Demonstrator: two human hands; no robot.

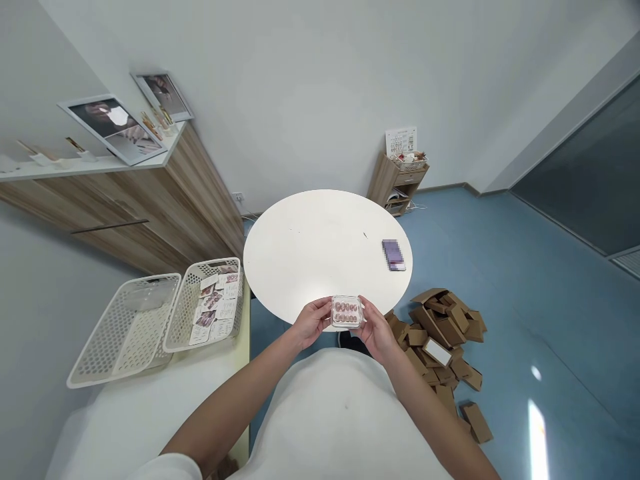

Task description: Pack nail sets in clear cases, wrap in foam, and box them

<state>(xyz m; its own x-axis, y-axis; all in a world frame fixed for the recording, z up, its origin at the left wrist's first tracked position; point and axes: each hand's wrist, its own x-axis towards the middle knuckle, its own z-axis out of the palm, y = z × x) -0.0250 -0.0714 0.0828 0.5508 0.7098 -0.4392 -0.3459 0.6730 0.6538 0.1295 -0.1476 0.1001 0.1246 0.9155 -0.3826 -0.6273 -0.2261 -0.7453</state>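
Note:
A small clear plastic box of press-on nails [347, 312] is held level above the near edge of the white oval table [320, 247]. Two rows of pinkish nails show through its top. My left hand [314, 323] grips its left side between thumb and fingers. On the opposite side, my right hand [374, 329] holds the box the same way. The fingers underneath are partly hidden.
Left of the table stand a white basket [171, 337] with printed cards [215, 308] and another white basket [83, 363]. A phone-like purple item [393, 255] lies on the table's right. Brown cardboard boxes [440, 333] are heaped on the floor at right.

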